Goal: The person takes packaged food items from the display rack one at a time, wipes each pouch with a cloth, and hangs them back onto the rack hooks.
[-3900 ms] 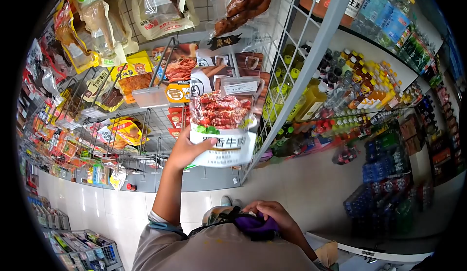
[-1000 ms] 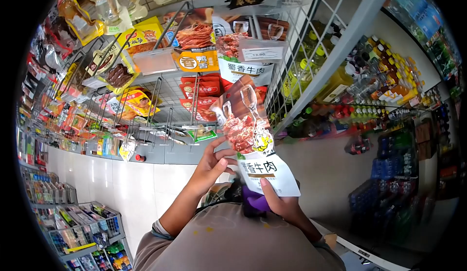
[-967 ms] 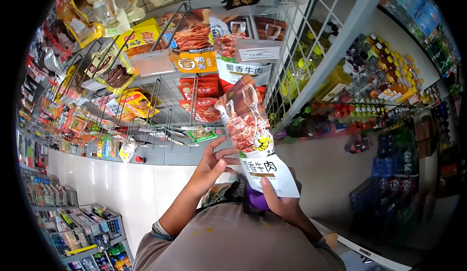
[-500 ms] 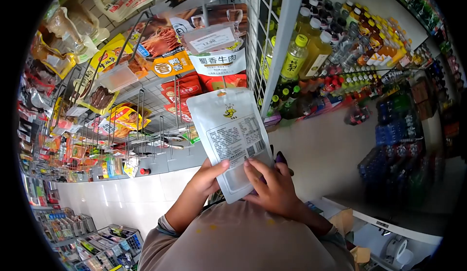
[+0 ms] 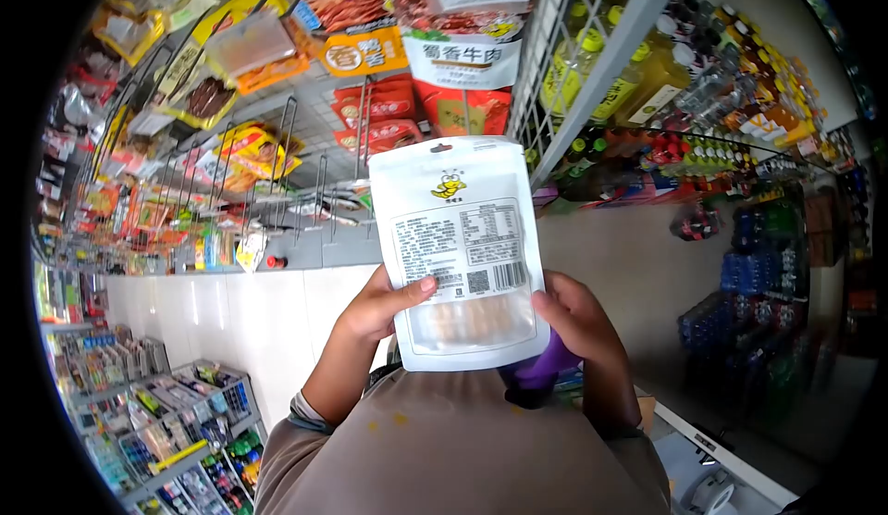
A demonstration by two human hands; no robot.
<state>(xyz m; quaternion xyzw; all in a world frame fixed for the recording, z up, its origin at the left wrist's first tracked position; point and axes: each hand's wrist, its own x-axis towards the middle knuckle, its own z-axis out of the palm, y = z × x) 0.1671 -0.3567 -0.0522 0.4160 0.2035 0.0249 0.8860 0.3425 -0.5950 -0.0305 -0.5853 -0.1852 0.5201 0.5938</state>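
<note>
A white snack pouch [image 5: 458, 237] with a yellow bee logo, printed text, a barcode and a clear window near its bottom is held upright before my body. My left hand [image 5: 377, 304] grips its lower left side, thumb on the front. At the lower right edge, my right hand [image 5: 578, 316] holds the pouch with the thumb at its rim; the other fingers are partly hidden behind. Something purple [image 5: 548, 364] shows below and behind the pouch, beside my right hand.
Snack packets such as a white and red beef packet [image 5: 465, 52] hang on a wire rack ahead. Bottles [image 5: 569, 69] stand on shelves at the right, behind a grey post [image 5: 615, 62]. Stocked baskets [image 5: 185, 413] stand at the lower left, above a pale tiled floor [image 5: 287, 316].
The pouch has turned from tilted to nearly upright and squarer to the view. My right hand has moved from across its front to its right edge. The view has shifted.
</note>
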